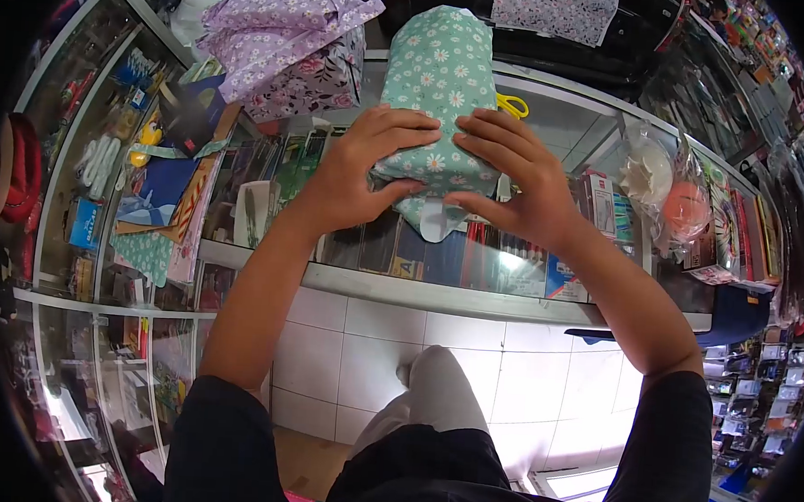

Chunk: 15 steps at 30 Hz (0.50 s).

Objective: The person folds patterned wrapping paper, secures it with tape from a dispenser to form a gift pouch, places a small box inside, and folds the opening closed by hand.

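A parcel in mint-green daisy gift wrap (441,67) lies lengthwise on the glass counter, its near end toward me. My left hand (357,162) grips the near left corner, fingers over the top and thumb at the end face. On the opposite corner, my right hand (524,176) grips in the same way, its thumb pressing near the end flap. Between the thumbs a flap of the wrap hangs down, with a pale, plain patch (434,222) showing. Yellow-handled scissors (513,105) lie just beyond my right fingers, partly hidden by the parcel.
Parcels in purple floral wrap (281,40) are stacked at the back left. Folded paper and bags (164,189) lie left on the glass counter (400,285). Plastic-wrapped goods (684,207) and a small box (597,202) stand right. A floral sheet (555,12) rests on a black surface behind.
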Each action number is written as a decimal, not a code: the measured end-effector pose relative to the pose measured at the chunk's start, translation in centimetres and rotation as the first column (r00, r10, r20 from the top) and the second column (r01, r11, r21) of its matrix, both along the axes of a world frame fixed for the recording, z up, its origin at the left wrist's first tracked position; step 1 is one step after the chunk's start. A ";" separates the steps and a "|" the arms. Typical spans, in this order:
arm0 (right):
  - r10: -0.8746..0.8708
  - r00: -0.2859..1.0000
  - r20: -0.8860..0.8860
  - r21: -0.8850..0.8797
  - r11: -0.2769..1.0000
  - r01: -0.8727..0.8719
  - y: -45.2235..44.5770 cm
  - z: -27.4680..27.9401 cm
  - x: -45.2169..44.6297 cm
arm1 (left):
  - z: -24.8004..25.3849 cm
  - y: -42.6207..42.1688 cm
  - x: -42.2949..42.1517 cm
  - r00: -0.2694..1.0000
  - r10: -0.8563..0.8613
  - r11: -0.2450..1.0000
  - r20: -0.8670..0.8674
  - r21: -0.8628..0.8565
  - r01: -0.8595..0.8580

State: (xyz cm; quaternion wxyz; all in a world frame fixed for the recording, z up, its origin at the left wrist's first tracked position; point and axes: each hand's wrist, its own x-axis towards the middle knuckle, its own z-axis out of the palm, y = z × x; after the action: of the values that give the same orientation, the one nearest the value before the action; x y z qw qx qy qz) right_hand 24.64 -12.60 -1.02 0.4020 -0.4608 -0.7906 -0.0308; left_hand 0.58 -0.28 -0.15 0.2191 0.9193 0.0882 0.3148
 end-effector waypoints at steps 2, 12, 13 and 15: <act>-0.024 0.999 0.025 0.056 0.998 0.023 0.5 -0.7 -0.1 | 0.0 0.0 0.2 1.000 -0.006 0.999 0.009 0.042 0.006; 0.007 1.000 0.009 0.026 1.000 -0.007 0.4 -1.1 -0.1 | 3.6 1.3 0.6 0.965 -0.034 0.978 -0.262 0.188 0.085; 0.013 1.000 0.011 0.019 1.000 -0.014 0.4 -1.1 -0.1 | 3.9 1.7 0.9 0.958 -0.072 0.963 -0.276 0.232 0.139; 0.023 1.000 0.012 0.011 1.000 -0.024 0.5 -1.0 0.0 | 3.4 2.2 1.1 0.950 -0.106 0.943 -0.293 0.273 0.190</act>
State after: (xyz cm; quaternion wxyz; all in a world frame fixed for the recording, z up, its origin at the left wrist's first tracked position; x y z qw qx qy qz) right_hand 24.62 -12.14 -1.99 0.4003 -0.4491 -0.7981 -0.0333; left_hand 1.66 1.90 3.25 0.0868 0.9805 -0.0008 0.1765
